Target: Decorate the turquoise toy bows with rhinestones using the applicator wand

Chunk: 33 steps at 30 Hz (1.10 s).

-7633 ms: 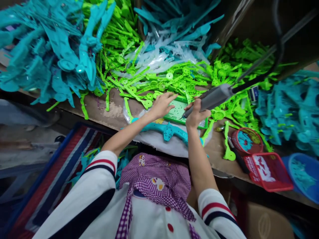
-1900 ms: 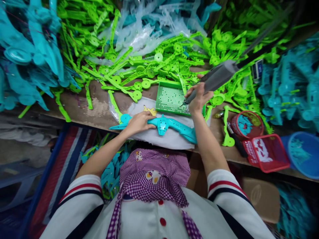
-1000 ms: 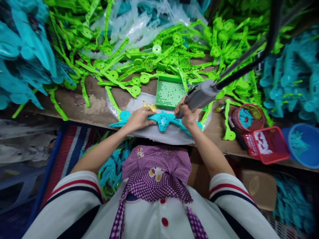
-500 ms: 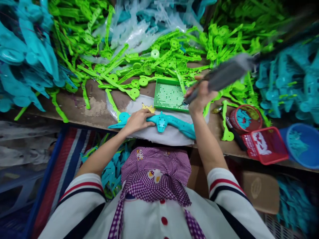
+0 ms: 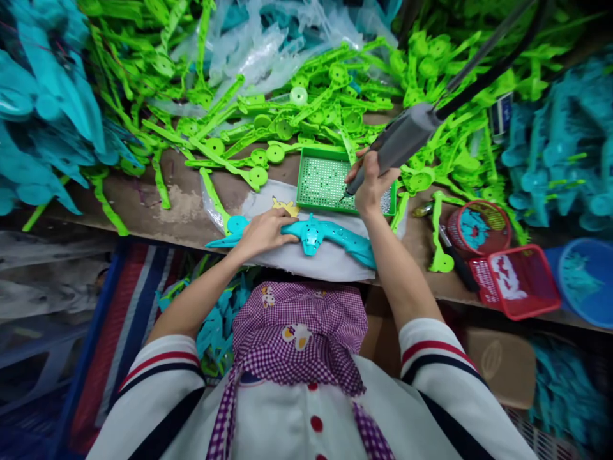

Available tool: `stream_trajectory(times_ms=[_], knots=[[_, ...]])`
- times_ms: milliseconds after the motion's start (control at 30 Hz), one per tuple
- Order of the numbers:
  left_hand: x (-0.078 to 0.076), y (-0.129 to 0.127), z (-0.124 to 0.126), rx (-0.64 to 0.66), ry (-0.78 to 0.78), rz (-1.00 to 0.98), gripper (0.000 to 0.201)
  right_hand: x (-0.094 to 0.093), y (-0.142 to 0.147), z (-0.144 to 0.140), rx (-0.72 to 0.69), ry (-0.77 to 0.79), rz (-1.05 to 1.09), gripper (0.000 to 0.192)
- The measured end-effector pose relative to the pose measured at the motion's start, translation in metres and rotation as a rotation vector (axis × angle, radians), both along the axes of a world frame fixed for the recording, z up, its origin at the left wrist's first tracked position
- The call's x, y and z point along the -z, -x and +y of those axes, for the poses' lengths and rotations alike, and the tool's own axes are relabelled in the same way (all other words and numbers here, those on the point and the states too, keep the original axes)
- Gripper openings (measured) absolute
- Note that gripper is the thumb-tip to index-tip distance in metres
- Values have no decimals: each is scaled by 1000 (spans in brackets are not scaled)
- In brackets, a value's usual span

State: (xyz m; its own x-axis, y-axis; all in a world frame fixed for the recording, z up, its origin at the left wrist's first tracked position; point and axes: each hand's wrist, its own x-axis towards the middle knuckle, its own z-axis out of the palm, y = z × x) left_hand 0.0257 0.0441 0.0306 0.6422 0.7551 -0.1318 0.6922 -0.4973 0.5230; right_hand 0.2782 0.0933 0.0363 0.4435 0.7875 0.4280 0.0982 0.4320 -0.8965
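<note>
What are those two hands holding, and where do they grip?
Right hand grips the grey power screwdriver near its tip; left hand presses the teal toy part at its left end.

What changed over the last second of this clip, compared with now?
The right hand lifted the grey power screwdriver off the teal plastic part and carried it back to the green tray, where its tip now sits at the tray's right side. The left hand stayed pressed on the teal part's left end, and the part stayed on the white cloth.
</note>
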Motion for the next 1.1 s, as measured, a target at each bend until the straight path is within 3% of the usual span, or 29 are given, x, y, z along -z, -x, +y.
stream_trajectory(times_ms=[200, 367, 567, 733, 1100], knots=[[3, 1, 1, 4, -3, -9, 48, -8, 3, -3, 4, -10, 30, 49], [4, 1, 1, 12, -22, 8, 49, -30, -5, -8, 32, 2, 57, 55], [0, 0, -1, 5, -10, 10, 48, -62, -8, -57, 7, 29, 93, 56], [-6, -2, -1, -12, 25, 36, 49, -57, 3, -88, -111, 90, 131, 56], [-10, -3, 0, -15, 55, 46, 49, -42, 9, -80, -139, 78, 148, 50]])
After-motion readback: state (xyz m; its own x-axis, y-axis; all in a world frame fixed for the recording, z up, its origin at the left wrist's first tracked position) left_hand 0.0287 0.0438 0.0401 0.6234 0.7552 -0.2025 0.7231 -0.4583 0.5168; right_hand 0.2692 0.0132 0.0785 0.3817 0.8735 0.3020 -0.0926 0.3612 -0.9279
